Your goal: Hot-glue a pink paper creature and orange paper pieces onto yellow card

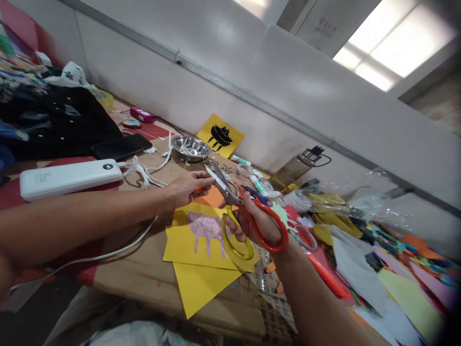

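Scissors (230, 197) with one red and one yellow handle loop are gripped in my right hand (254, 218), blades pointing up and away. My left hand (190, 187) is closed in a pinch, its fingertips close beside the blades. A thin pale sliver shows there; I cannot tell whether it is a strip or a shining blade. Beneath both hands lie yellow sheets (196, 288), the upper one bearing a mottled pink cutout (209, 230) with several legs. An orange sheet (212, 198) is partly hidden behind my hands.
A metal bowl (190, 148) stands beyond my left hand, near a yellow card with a black cutout (220, 136). A white power bank (72, 179) with cables lies left. Glue sticks (258, 185), a bottle (295, 168) and coloured paper scraps (406, 288) crowd the right side.
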`<act>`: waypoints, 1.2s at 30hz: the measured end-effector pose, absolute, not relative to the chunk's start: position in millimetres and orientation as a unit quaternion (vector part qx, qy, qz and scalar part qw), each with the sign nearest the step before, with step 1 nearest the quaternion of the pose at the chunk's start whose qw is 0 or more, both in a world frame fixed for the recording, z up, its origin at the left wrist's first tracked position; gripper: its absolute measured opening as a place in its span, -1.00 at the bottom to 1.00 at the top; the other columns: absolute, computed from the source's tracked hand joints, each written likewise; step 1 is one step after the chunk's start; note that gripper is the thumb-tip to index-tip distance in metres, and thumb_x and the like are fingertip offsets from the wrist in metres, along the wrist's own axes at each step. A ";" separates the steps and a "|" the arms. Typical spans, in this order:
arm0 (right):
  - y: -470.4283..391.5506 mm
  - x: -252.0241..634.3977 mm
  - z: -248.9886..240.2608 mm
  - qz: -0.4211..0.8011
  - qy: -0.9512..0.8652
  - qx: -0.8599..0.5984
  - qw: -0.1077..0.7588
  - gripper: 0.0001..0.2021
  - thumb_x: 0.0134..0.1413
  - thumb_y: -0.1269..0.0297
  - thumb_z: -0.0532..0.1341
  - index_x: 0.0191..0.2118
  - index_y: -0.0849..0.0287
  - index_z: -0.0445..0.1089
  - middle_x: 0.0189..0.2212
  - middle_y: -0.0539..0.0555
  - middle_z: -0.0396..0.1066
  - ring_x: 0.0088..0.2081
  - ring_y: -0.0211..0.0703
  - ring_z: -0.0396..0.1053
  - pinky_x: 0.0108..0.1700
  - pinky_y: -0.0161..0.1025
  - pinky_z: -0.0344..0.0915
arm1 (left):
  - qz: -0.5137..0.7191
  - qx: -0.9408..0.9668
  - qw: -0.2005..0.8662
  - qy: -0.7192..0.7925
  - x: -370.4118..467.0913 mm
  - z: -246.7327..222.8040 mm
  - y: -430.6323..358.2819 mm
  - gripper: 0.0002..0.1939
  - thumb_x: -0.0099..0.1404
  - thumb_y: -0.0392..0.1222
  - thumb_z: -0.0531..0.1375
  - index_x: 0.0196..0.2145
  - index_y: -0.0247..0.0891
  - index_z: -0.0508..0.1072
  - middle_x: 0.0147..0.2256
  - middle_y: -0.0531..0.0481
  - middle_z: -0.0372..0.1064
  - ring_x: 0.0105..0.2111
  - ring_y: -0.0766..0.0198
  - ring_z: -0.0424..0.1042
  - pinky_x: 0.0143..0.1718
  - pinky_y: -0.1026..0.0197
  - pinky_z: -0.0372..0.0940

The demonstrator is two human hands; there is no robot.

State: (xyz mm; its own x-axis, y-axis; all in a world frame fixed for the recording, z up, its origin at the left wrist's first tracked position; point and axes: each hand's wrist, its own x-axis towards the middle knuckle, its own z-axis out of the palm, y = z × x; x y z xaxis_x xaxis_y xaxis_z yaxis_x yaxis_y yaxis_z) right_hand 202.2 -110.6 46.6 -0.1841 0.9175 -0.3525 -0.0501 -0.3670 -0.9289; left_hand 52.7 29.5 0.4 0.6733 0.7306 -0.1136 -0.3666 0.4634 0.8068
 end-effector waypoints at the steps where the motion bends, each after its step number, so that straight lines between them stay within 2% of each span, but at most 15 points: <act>1: -111.5 203.3 47.5 0.653 -0.413 -0.511 0.376 -0.32 -0.04 -0.41 0.13 -0.06 0.11 0.30 -0.61 -0.09 0.20 -0.62 -0.34 0.09 -0.64 -0.42 0.03 | 0.333 0.396 0.825 0.226 53.3 0.2 29.6 -0.85 0.13 -0.39 0.35 -0.49 -0.36 0.44 -0.56 0.09 0.32 -0.56 0.49 0.26 -0.50 0.41 0.19; 8: -126.1 211.4 49.0 0.652 -0.414 -0.502 0.388 -0.27 -0.02 -0.46 0.03 -0.05 0.13 0.33 -0.61 -0.07 0.20 -0.64 -0.34 0.06 -0.65 -0.40 0.05 | 0.300 0.434 0.812 0.251 50.8 -0.6 32.0 -0.84 0.08 -0.34 0.40 -0.37 -0.33 0.51 -0.48 0.06 0.41 -0.52 0.47 0.29 -0.44 0.36 0.20; 11: -142.5 223.4 49.0 0.570 -0.450 -0.567 0.388 -0.29 -0.01 -0.43 0.05 -0.02 0.12 0.33 -0.58 -0.07 0.21 -0.63 -0.32 0.09 -0.65 -0.38 0.06 | 0.281 0.493 0.768 0.296 47.2 1.3 35.2 -0.85 0.08 -0.30 0.39 -0.37 -0.31 0.50 -0.42 0.02 0.46 -0.50 0.45 0.32 -0.48 0.37 0.15; 13: -157.4 236.0 48.3 0.463 -0.503 -0.637 0.355 -0.34 0.02 -0.36 0.11 -0.01 0.13 0.35 -0.55 -0.05 0.25 -0.60 -0.30 0.14 -0.62 -0.35 0.12 | 0.280 0.543 0.729 0.309 45.2 2.8 37.9 -0.88 0.10 -0.30 0.37 -0.42 -0.29 0.49 -0.42 0.03 0.47 -0.50 0.45 0.32 -0.50 0.38 0.11; 15: -174.5 251.2 46.5 0.353 -0.542 -0.712 0.274 -0.41 -0.04 -0.24 0.24 -0.04 0.14 0.41 -0.49 0.02 0.37 -0.53 -0.22 0.27 -0.52 -0.28 0.24 | 0.281 0.596 0.685 0.309 43.6 4.3 40.3 -0.90 0.11 -0.28 0.36 -0.45 -0.26 0.49 -0.44 0.03 0.47 -0.50 0.44 0.31 -0.51 0.37 0.10; 17: -193.2 267.4 43.2 0.244 -0.542 -0.777 0.210 -0.43 -0.14 -0.12 0.32 -0.03 0.14 0.44 -0.30 0.13 0.50 -0.29 -0.03 0.45 -0.26 -0.16 0.39 | 0.275 0.648 0.635 0.317 42.1 5.9 42.1 -0.91 0.11 -0.24 0.36 -0.45 -0.25 0.51 -0.43 0.02 0.48 -0.50 0.42 0.32 -0.52 0.36 0.11; 20: -222.2 291.3 36.2 0.178 -0.535 -0.817 0.123 -0.37 -0.17 0.00 0.32 0.08 0.16 0.43 -0.09 0.19 0.52 -0.05 0.12 0.45 0.00 -0.06 0.35 | 0.269 0.705 0.567 0.331 40.0 8.3 44.3 -0.88 0.11 -0.18 0.36 -0.42 -0.25 0.51 -0.35 -0.02 0.52 -0.46 0.37 0.36 -0.51 0.35 0.14; 22: -239.6 305.5 31.3 0.143 -0.534 -0.830 0.077 -0.40 -0.15 0.04 0.28 0.07 0.17 0.45 -0.02 0.20 0.50 0.00 0.14 0.44 0.01 -0.06 0.35 | 0.277 0.720 0.545 0.327 39.2 8.9 46.1 -0.85 0.10 -0.15 0.35 -0.40 -0.25 0.50 -0.32 -0.04 0.52 -0.44 0.35 0.38 -0.51 0.34 0.15; 24: -253.1 317.4 27.2 0.124 -0.530 -0.838 0.037 -0.41 -0.15 0.10 0.26 0.08 0.16 0.45 -0.03 0.19 0.52 -0.05 0.12 0.46 -0.03 -0.08 0.36 | 0.288 0.718 0.551 0.313 39.5 8.4 47.9 -0.84 0.12 -0.14 0.34 -0.38 -0.25 0.49 -0.36 -0.04 0.51 -0.46 0.35 0.38 -0.50 0.33 0.17; 27: -263.2 329.5 23.6 0.123 -0.530 -0.839 -0.003 -0.42 -0.15 0.15 0.26 0.09 0.15 0.45 -0.08 0.17 0.54 -0.13 0.07 0.48 -0.09 -0.12 0.37 | 0.300 0.698 0.590 0.272 42.1 7.9 48.6 -0.89 0.17 -0.19 0.30 -0.38 -0.25 0.46 -0.43 -0.04 0.49 -0.46 0.33 0.41 -0.42 0.28 0.26; 32: -263.2 335.5 25.0 0.139 -0.492 -0.857 -0.071 -0.39 -0.14 0.36 0.21 0.15 0.17 0.39 -0.06 0.18 0.53 -0.06 0.03 0.49 -0.07 -0.20 0.34 | 0.314 0.662 0.620 0.279 46.6 14.7 45.6 -0.92 0.21 -0.27 0.27 -0.37 -0.29 0.42 -0.45 -0.04 0.47 -0.46 0.32 0.46 -0.36 0.24 0.32; 36: -261.5 334.5 30.7 0.129 -0.485 -0.861 -0.086 -0.40 -0.09 0.31 0.23 0.17 0.11 0.37 -0.14 0.18 0.56 -0.13 0.10 0.51 -0.12 -0.12 0.34 | 0.314 0.640 0.639 0.288 45.5 20.0 41.3 -0.90 0.21 -0.32 0.27 -0.36 -0.31 0.39 -0.46 -0.01 0.46 -0.45 0.34 0.48 -0.34 0.25 0.34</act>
State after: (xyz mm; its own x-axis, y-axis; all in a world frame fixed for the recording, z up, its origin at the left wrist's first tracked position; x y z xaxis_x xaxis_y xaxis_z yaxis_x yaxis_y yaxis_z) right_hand 334.5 -261.5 30.7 0.4970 0.8120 -0.3061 0.8566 -0.5154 0.0237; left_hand 45.5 41.3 20.0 0.6369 0.7702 0.0336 -0.0319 -0.0173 0.9993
